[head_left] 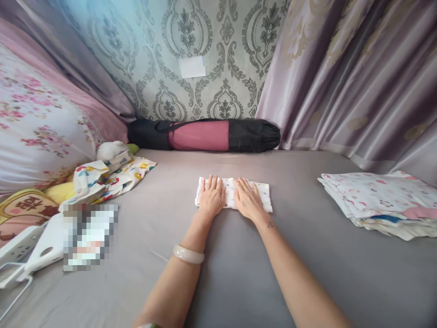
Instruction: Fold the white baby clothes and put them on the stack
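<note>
Head view: a folded white cloth (230,193) with small printed marks is laid flat on the grey sheet (235,273), in the middle of the scene, with its long side set from left to right. Its left half is covered in part by the left hand (211,198), its right half by the right hand (248,198). Both hands are held palm down, with the fingers stretched out, slightly apart and clamped on nothing. A strip of the cloth is left bare between them. A pale bangle (189,254) is worn on the left forearm. Well apart to the right, a stack (378,196) of folded fabric is placed, topped by a pink-printed piece. At the far edge, a black and pink bag (201,135) is rested along the patterned wall (225,91). On the left, a colourful garment (102,182) is seen beside a flowered cushion (48,118).
</note>
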Action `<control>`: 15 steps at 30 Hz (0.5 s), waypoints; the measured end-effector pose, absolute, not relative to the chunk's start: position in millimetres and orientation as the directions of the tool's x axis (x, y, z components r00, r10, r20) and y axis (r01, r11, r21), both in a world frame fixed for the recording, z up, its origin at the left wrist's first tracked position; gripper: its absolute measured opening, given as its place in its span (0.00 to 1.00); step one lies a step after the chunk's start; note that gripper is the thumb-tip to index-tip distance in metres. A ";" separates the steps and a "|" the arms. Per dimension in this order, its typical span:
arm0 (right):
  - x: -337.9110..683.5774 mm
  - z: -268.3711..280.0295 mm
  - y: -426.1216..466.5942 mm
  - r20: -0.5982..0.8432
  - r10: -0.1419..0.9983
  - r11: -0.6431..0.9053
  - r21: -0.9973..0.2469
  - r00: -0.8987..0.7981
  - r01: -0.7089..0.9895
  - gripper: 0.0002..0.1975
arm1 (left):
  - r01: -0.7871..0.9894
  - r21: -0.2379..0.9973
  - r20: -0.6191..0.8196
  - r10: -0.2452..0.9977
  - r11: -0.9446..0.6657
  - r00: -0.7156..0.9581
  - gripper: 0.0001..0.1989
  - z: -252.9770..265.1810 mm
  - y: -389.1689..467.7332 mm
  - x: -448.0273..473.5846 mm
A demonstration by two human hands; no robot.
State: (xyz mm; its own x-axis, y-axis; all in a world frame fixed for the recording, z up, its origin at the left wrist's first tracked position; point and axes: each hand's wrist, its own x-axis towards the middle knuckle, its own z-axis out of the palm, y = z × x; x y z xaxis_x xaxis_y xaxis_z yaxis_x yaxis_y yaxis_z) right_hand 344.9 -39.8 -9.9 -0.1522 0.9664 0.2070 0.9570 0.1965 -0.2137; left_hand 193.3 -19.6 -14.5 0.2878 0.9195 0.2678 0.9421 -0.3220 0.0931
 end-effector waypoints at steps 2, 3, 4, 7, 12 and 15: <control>346.5 -12.8 -39.7 0.203 0.969 0.184 -0.200 -0.144 0.962 0.27 | 0.956 0.092 0.260 0.934 -0.279 0.247 0.26 -17.9 -17.2 188.8; 346.7 -14.9 -39.3 0.197 0.969 0.186 -0.196 -0.147 0.963 0.27 | 0.963 0.095 0.241 0.944 -0.253 0.224 0.27 -19.9 -16.1 187.0; 346.8 -17.2 -38.8 0.192 0.970 0.188 -0.194 -0.151 0.963 0.27 | 0.969 0.096 0.220 0.954 -0.228 0.203 0.28 -21.7 -15.3 185.7; 346.0 -22.5 -37.5 0.183 0.970 0.192 -0.188 -0.158 0.963 0.27 | 0.979 0.084 0.180 0.969 -0.185 0.168 0.30 -24.9 -14.6 184.4; 345.3 -20.3 -38.6 0.150 0.976 0.188 -0.195 -0.160 0.963 0.27 | 0.978 0.070 0.174 0.968 -0.196 0.181 0.30 -25.1 -15.1 184.5; 346.8 -14.7 -41.0 0.137 0.977 0.188 -0.206 -0.162 0.960 0.27 | 0.977 0.090 0.180 0.968 -0.194 0.175 0.29 -23.7 -14.6 183.7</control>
State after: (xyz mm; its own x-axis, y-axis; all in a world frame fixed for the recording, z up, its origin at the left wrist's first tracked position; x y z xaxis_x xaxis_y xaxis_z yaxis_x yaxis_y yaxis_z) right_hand 346.8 -41.0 -14.7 -0.1620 0.9772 0.1374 0.9602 0.1882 -0.2064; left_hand 183.7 -14.6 -23.7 0.1751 0.9680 0.1800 0.9769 -0.1935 0.0902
